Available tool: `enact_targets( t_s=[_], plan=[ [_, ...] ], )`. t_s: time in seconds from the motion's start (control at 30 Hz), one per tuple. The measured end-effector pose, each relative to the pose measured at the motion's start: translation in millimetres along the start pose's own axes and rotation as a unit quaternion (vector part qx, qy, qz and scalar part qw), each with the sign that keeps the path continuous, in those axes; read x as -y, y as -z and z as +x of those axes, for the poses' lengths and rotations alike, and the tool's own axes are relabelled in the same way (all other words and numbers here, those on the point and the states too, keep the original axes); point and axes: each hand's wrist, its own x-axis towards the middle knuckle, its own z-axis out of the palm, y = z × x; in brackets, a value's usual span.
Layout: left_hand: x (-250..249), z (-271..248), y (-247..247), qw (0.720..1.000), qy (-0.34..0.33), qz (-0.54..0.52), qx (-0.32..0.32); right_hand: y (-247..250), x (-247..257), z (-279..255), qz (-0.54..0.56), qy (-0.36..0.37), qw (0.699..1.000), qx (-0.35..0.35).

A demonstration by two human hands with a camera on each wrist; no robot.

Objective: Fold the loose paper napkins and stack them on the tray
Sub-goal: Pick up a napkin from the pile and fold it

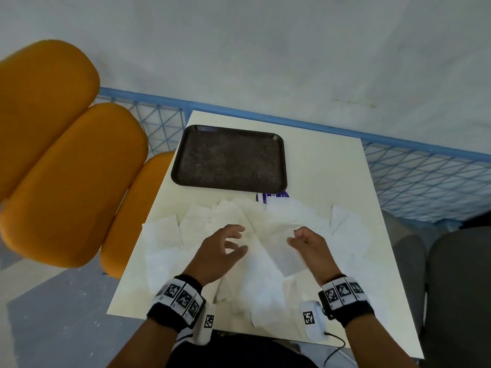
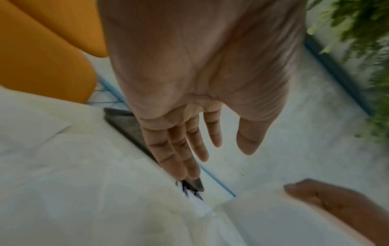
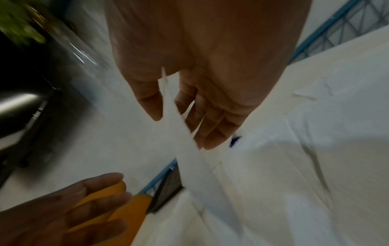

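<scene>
Viewing left to right, I note orange chair cushions [image 1: 71, 166] well out beyond the left hand [image 1: 218, 251], which hovers over the loose napkins [image 1: 186, 235], fingers spread and relaxed, holding nothing. Ahead of both hands sits the dark tray [image 1: 186, 144], bare. Right hand [image 1: 308, 243] pinches one napkin sheet [image 3: 185, 149] between thumb and fingers, lifted off the pile. Grey seat [image 1: 459, 288] lies beyond that hand.
</scene>
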Motion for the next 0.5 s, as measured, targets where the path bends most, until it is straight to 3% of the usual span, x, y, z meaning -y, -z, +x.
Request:
enact_targets(
  t_s=[0.17,0.3,0.37,0.43,0.5],
  plan=[
    [-48,8,-18,0.996,-0.089,0.008,0.016,33,47,-29,0.099,0.051,0.992,0.057],
    [-74,7,-20,0.992,-0.012,-0.127,-0.010,47,71,-46,0.167,0.075,0.981,0.058],
    [-86,3,-17,0.975,0.015,-0.222,0.027,49,77,-51,0.175,0.089,0.979,0.049],
    [-96,0,-14,0.970,-0.030,-0.238,0.043,49,80,-53,0.179,0.103,0.978,0.039],
    [-101,-1,-13,0.978,-0.088,-0.190,0.019,48,80,-57,0.178,0.112,0.977,0.040]
  ],
)
